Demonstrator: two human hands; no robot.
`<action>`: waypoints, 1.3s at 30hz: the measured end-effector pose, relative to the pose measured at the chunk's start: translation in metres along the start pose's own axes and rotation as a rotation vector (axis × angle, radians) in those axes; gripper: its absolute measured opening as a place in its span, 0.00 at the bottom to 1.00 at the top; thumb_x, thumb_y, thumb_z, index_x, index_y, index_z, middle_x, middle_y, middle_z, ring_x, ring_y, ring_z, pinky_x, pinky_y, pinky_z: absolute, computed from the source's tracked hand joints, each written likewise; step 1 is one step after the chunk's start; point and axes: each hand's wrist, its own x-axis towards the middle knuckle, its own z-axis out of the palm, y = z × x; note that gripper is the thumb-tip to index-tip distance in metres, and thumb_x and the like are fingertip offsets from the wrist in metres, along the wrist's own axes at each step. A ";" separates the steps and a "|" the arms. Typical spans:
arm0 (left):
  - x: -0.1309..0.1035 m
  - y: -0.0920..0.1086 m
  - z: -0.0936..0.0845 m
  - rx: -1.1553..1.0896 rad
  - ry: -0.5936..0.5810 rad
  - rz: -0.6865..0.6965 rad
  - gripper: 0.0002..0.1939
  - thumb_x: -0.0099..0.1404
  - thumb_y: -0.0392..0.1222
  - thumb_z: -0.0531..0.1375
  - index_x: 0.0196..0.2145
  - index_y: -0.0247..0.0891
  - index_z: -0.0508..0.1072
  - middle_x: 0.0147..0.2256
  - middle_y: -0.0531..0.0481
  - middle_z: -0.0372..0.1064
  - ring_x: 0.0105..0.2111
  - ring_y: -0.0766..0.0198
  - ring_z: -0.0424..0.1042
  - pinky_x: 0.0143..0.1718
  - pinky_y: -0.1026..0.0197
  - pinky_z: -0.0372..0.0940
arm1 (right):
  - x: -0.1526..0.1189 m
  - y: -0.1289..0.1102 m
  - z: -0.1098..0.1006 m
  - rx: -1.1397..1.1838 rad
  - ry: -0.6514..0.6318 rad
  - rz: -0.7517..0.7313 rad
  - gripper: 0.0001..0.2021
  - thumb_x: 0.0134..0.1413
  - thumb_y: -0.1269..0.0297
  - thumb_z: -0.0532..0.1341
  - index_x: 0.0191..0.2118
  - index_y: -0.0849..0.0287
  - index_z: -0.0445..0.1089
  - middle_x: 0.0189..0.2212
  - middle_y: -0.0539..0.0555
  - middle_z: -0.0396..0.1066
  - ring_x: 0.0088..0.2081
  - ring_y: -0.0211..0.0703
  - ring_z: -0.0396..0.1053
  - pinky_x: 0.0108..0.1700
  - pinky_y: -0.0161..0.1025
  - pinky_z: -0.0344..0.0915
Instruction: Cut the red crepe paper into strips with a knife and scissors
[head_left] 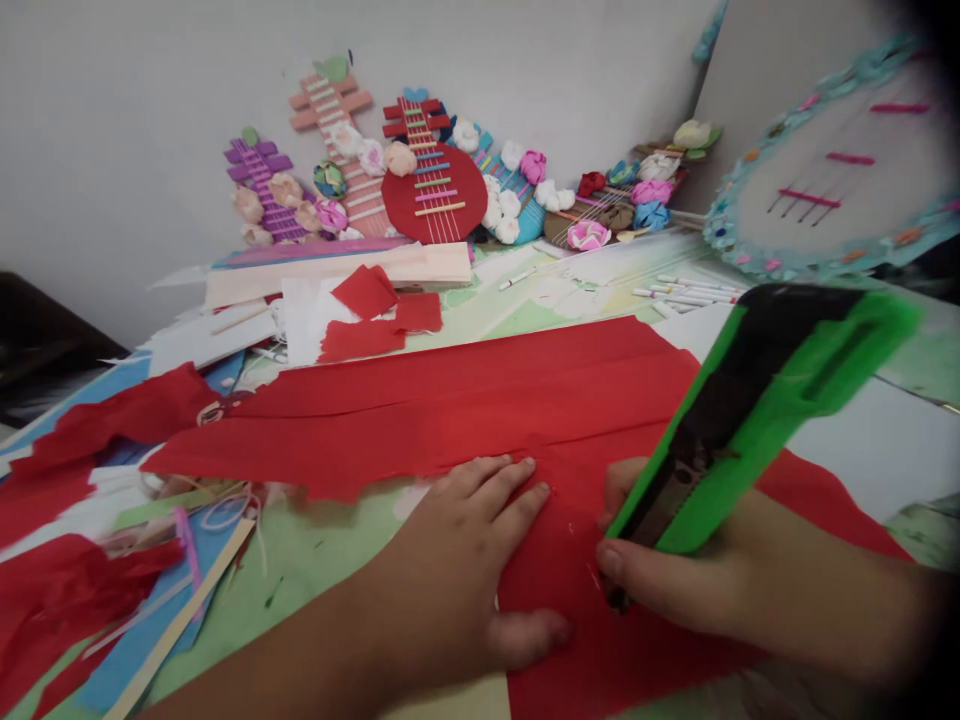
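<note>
My right hand (pixel 697 590) grips a green and black box cutter (pixel 720 440), its tip pointing down at the red crepe paper (pixel 450 405). Whether the tip touches the paper I cannot tell. My left hand (pixel 480 560) lies spread on the near part of the same red sheet, fingers stretched forward, thumb toward the cutter. The paper runs across the table in wide, creased layers with a ragged left end. A few pale marks show on it between the two hands.
Red scraps (pixel 367 315) lie behind the sheet, and more red pieces (pixel 67 610) at left with a wooden strip (pixel 180 615). Paper-flower-decorated lute shapes (pixel 435 190) lean on the back wall. Markers (pixel 690 290) lie at back right, near a large blue-trimmed board (pixel 810 170).
</note>
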 end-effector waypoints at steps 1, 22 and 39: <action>0.000 0.001 -0.001 -0.007 -0.004 0.000 0.42 0.52 0.61 0.58 0.57 0.33 0.58 0.59 0.38 0.49 0.56 0.42 0.51 0.53 0.40 0.52 | 0.002 0.004 0.002 0.001 0.015 -0.023 0.10 0.47 0.60 0.55 0.21 0.56 0.56 0.17 0.47 0.61 0.21 0.36 0.62 0.21 0.32 0.60; 0.001 -0.002 -0.002 0.008 -0.009 0.005 0.43 0.51 0.63 0.58 0.57 0.33 0.58 0.59 0.39 0.49 0.56 0.41 0.51 0.52 0.40 0.53 | 0.007 0.012 0.002 -0.075 -0.101 -0.060 0.07 0.48 0.64 0.51 0.23 0.57 0.55 0.18 0.47 0.60 0.21 0.36 0.61 0.23 0.33 0.60; 0.002 -0.002 0.000 0.014 0.006 0.014 0.41 0.52 0.62 0.57 0.57 0.33 0.59 0.59 0.39 0.49 0.56 0.42 0.51 0.53 0.41 0.52 | 0.007 0.012 0.006 -0.101 -0.135 -0.036 0.09 0.48 0.65 0.52 0.21 0.57 0.53 0.17 0.45 0.57 0.21 0.33 0.59 0.21 0.29 0.56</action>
